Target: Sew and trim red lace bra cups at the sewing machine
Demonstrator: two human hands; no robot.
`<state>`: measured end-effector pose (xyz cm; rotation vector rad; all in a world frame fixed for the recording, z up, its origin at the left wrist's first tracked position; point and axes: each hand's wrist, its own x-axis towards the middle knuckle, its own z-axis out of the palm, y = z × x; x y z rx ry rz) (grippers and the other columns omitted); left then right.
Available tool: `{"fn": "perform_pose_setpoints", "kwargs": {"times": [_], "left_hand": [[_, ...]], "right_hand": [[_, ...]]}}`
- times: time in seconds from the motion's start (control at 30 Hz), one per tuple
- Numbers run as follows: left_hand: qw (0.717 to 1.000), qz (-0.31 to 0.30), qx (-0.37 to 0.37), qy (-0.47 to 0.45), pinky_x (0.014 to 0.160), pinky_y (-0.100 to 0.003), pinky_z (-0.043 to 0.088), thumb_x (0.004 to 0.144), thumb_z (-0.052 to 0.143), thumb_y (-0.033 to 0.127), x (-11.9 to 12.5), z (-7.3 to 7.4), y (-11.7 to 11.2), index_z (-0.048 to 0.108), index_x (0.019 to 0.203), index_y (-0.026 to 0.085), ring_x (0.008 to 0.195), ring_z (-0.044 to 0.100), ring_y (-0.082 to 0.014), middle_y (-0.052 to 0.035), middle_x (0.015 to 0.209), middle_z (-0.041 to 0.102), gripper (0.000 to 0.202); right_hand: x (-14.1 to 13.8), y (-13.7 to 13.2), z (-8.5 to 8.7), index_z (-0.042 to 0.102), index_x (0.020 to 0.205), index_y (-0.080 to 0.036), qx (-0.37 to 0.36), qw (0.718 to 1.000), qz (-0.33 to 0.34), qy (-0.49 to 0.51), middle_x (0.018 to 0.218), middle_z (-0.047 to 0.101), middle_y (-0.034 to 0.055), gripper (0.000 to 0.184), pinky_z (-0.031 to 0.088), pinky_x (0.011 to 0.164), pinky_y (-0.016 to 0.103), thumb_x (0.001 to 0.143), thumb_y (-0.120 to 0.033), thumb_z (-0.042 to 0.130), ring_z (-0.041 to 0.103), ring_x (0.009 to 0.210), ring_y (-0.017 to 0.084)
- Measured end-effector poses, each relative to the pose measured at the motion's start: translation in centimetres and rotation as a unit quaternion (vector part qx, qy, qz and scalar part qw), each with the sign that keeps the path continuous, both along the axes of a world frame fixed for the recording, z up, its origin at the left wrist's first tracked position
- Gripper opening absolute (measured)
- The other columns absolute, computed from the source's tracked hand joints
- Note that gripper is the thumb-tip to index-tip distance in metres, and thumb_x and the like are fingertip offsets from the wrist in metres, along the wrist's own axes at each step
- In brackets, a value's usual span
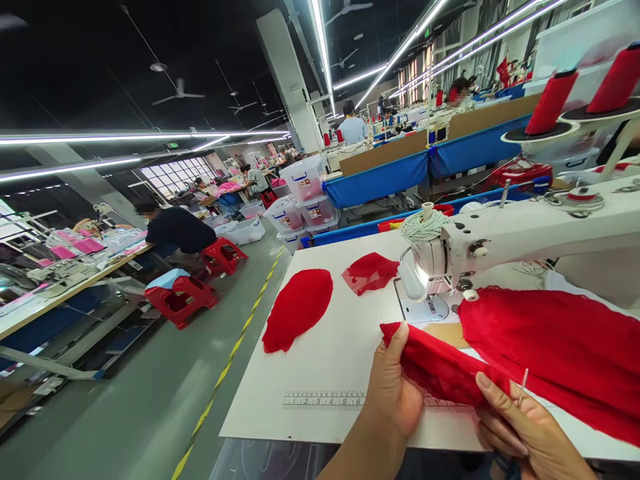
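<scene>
Between my two hands a folded piece of red fabric (443,368) is held just in front of the sewing machine (435,267). My left hand (395,383) pinches its left end, thumb on top. At the other end, the thumb and fingers of my right hand (520,423) are closed on the cloth. A thin metal tool (523,385) pokes up from the right hand; its kind is hidden. Right of the needle area lies a larger red fabric piece (550,347). A rounded red panel (303,303) and a smaller, partly sheer red piece (371,272) lie flat on the left.
A printed ruler scale (320,400) runs along the front of the white table (260,407). Red thread cones (553,103) stand behind the machine. Plastic bins (303,180) are stacked past the table. Red stools (181,297) and a seated person (177,230) are across the aisle.
</scene>
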<state>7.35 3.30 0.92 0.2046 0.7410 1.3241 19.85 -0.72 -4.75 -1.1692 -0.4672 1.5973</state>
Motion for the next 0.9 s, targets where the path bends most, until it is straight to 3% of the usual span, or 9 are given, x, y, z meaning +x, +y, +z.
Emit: {"fn": "perform_pose_setpoints", "kwargs": {"times": [0.13,0.23,0.33,0.5,0.67,0.8,0.9], "left_hand": [[1.0,0.004,0.006,0.006,0.085,-0.031,0.052,0.063,0.085,0.029,0.3,0.5,0.0,0.071,0.08,0.011,0.08,0.069,-0.0208,-0.0087,0.082,0.073,0.029],[1.0,0.003,0.018,0.014,0.085,-0.032,0.051,0.063,0.085,0.032,0.5,0.6,0.0,0.071,0.081,0.011,0.082,0.069,-0.0218,-0.0099,0.083,0.073,0.032],[1.0,0.01,0.015,0.017,0.084,-0.032,0.052,0.065,0.083,0.03,0.5,0.4,0.1,0.071,0.078,0.013,0.081,0.068,-0.0215,-0.0083,0.081,0.073,0.025],[1.0,0.016,0.001,0.023,0.074,-0.029,0.053,0.068,0.08,0.025,0.4,-0.1,0.6,0.067,0.071,0.014,0.069,0.066,-0.0179,-0.0048,0.07,0.069,0.017],[0.991,0.069,-0.115,0.009,0.068,-0.026,0.052,0.071,0.075,0.014,-0.2,-0.1,2.1,0.058,0.062,0.014,0.059,0.061,-0.0137,-0.0014,0.059,0.061,0.019],[0.986,0.071,-0.153,0.008,0.064,-0.026,0.052,0.071,0.074,0.009,-1.1,0.1,3.4,0.053,0.057,0.015,0.053,0.058,-0.0123,0.0,0.055,0.057,0.026],[0.984,0.081,-0.159,0.01,0.062,-0.027,0.052,0.075,0.071,0.009,-1.3,0.3,3.4,0.055,0.057,0.015,0.053,0.058,-0.0126,-0.0003,0.055,0.059,0.025]], "right_hand": [[-0.4,-0.5,0.8,0.041,0.06,-0.02,0.001,1.0,0.003,0.014,0.039,0.019,-0.014,0.06,0.016,0.041,0.016,0.058,-0.066,0.08,0.012,0.039,0.0],[-0.5,-0.9,1.4,0.032,0.058,-0.021,0.003,1.0,-0.01,0.022,0.044,0.02,-0.0134,0.064,0.015,0.043,0.018,0.056,-0.058,0.085,0.012,0.042,0.001],[-0.4,-0.9,1.3,0.032,0.056,-0.021,0.0,0.999,0.01,0.039,0.044,0.017,-0.0131,0.063,0.017,0.041,0.019,0.056,-0.057,0.085,0.013,0.041,0.002],[0.0,-0.9,0.5,0.043,0.054,-0.019,-0.001,0.999,0.004,0.048,0.043,0.022,-0.0109,0.053,0.025,0.039,0.019,0.058,-0.051,0.085,0.019,0.04,0.004],[-0.2,-1.6,0.4,0.062,0.065,-0.021,-0.03,0.998,-0.037,0.034,0.05,0.054,-0.003,0.042,0.04,0.037,0.023,0.049,-0.05,0.087,0.046,0.042,0.012],[-0.8,-2.1,1.2,0.064,0.066,-0.02,-0.039,0.998,-0.051,0.028,0.052,0.058,-0.0013,0.042,0.04,0.035,0.023,0.048,-0.05,0.088,0.051,0.043,0.014],[-0.9,-1.6,1.8,0.067,0.072,-0.02,-0.041,0.998,-0.02,0.044,0.055,0.059,-0.0015,0.042,0.046,0.043,0.023,0.047,-0.044,0.091,0.052,0.046,0.012]]}}
